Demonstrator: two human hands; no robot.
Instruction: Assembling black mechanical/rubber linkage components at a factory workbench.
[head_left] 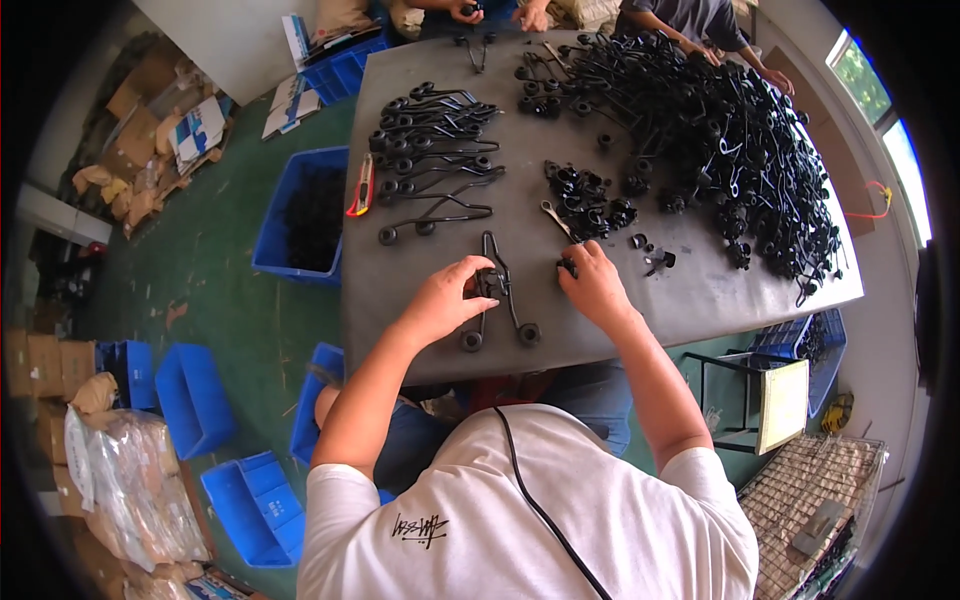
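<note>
My left hand point(452, 298) is closed, thumb and fingers around a dark clamp-like piece on a pair of bent black rods point(503, 280) with round ends. The rods lie near the table's front edge. To the right, my right hand point(597, 288) pinches a small black part point(568, 267), mostly hidden by the fingers. Just beyond that hand lies a metal wrench point(556, 220), beside a small heap of black clips point(590, 200). Loose black pieces point(660, 261) rest to its right. Beyond my left hand, several bent rods point(440, 165) are laid out in a row.
A large heap of black rods and fittings point(720, 140) covers the table's far right. A red utility knife point(361, 186) lies at the left edge of the grey table point(400, 355). Blue bins point(262, 240) stand on the floor. Co-workers' hands point(532, 16) show at the far side.
</note>
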